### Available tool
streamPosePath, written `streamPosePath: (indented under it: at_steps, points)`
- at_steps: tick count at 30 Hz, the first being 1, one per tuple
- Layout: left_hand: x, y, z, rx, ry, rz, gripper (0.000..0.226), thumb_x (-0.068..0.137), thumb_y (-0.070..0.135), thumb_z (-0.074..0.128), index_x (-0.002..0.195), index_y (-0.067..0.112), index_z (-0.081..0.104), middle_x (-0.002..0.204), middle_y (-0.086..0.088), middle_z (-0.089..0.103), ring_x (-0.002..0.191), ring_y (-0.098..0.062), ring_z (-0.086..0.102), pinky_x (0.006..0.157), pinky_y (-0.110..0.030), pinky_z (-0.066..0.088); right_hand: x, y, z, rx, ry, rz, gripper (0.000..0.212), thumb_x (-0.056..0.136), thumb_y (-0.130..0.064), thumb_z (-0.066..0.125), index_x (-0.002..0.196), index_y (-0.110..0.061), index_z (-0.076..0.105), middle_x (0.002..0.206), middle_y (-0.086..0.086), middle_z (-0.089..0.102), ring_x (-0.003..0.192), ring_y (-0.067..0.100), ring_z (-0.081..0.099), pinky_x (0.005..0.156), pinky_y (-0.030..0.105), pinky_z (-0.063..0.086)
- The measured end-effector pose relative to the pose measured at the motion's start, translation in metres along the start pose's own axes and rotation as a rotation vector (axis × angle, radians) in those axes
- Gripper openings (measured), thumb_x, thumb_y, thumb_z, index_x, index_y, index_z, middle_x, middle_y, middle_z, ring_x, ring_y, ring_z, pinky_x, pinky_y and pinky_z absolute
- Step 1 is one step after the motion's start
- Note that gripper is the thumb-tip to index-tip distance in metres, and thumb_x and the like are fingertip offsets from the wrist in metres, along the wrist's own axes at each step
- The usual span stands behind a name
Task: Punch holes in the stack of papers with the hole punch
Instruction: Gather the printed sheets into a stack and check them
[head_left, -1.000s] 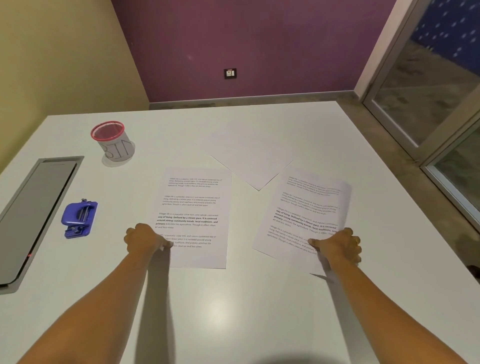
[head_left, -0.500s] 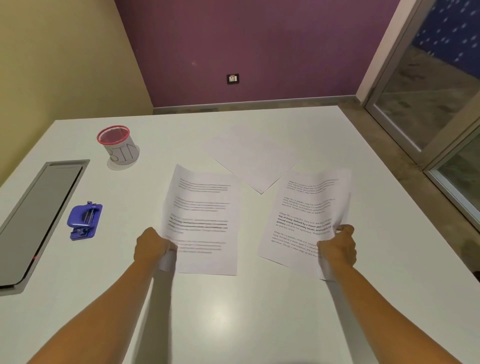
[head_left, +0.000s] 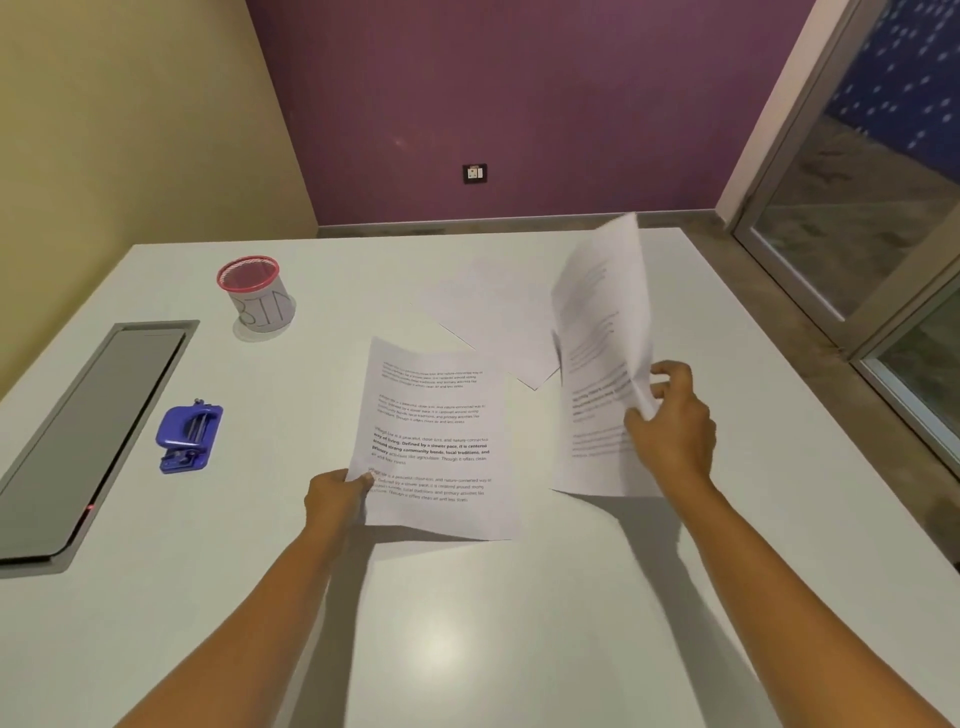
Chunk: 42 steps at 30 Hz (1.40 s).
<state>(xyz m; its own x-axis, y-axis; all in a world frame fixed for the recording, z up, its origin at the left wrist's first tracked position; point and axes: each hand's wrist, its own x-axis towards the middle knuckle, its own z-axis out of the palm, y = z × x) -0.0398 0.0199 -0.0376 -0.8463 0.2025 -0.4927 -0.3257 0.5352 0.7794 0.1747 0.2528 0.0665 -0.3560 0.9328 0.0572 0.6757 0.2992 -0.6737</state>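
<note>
My left hand (head_left: 336, 499) pinches the lower left corner of a printed sheet (head_left: 436, 441), raised a little off the white table (head_left: 467, 623). My right hand (head_left: 672, 426) grips the right edge of a second printed sheet (head_left: 597, 374), which is lifted and tilted steeply, its top blurred. A third sheet (head_left: 488, 322), blank side up, lies flat behind and between them. The blue hole punch (head_left: 189, 436) rests on the table at the left, well away from both hands.
A cup with a pink rim (head_left: 257, 293) stands at the back left. A grey recessed panel (head_left: 88, 431) runs along the table's left side. The table's right edge drops to the floor by a glass door (head_left: 883, 234).
Both hands have closed on their sheets and lifted them off the table. The right sheet has swung up steeply; the left one has risen slightly and shifted right.
</note>
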Motion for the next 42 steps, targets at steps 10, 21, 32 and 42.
streamPosePath:
  at_steps: [10, 21, 32, 42]
  points:
    - [-0.011, -0.007, 0.005, -0.240, -0.146, -0.225, 0.027, 0.091, 0.021, 0.055, 0.070, 0.004, 0.053, 0.054, -0.003, 0.052, 0.050, -0.016, 0.048, 0.056, -0.024, 0.039, -0.002, -0.055, 0.030, 0.673, -0.369, 0.225, 0.051, 0.075, 0.006, 0.067, 0.113, -0.017, 0.042, 0.115, 0.011, 0.059, 0.094, 0.026, 0.061, 0.075, 0.034, 0.054]
    - [-0.026, 0.006, 0.006, -0.195, -0.280, -0.144, 0.024, 0.090, 0.018, 0.057, 0.106, 0.000, 0.061, 0.096, -0.013, 0.068, 0.084, -0.029, 0.065, 0.073, -0.032, 0.052, -0.006, -0.003, 0.108, 0.313, -0.608, 0.329, 0.069, 0.069, -0.007, 0.078, 0.127, -0.008, 0.040, 0.128, 0.013, 0.054, 0.107, 0.028, 0.055, 0.088, 0.031, 0.045]
    - [-0.007, 0.001, -0.005, -0.216, -0.117, 0.027, 0.035, 0.086, -0.005, 0.055, 0.121, -0.001, 0.055, 0.115, -0.014, 0.063, 0.102, -0.034, 0.062, 0.098, -0.046, 0.047, 0.040, -0.001, 0.135, -0.094, -0.460, -0.108, 0.037, 0.085, -0.014, 0.061, 0.120, -0.005, 0.052, 0.117, 0.015, 0.062, 0.112, 0.027, 0.056, 0.091, 0.029, 0.041]
    - [0.011, -0.006, -0.014, -0.304, -0.034, 0.005, 0.036, 0.086, -0.008, 0.053, 0.122, -0.003, 0.054, 0.119, -0.017, 0.061, 0.100, -0.031, 0.060, 0.096, -0.039, 0.045, 0.077, 0.000, 0.152, -0.496, -0.663, -0.322, 0.067, 0.095, -0.035, 0.044, 0.146, -0.004, 0.013, 0.158, 0.012, 0.008, 0.146, 0.026, 0.005, 0.118, 0.040, 0.014]
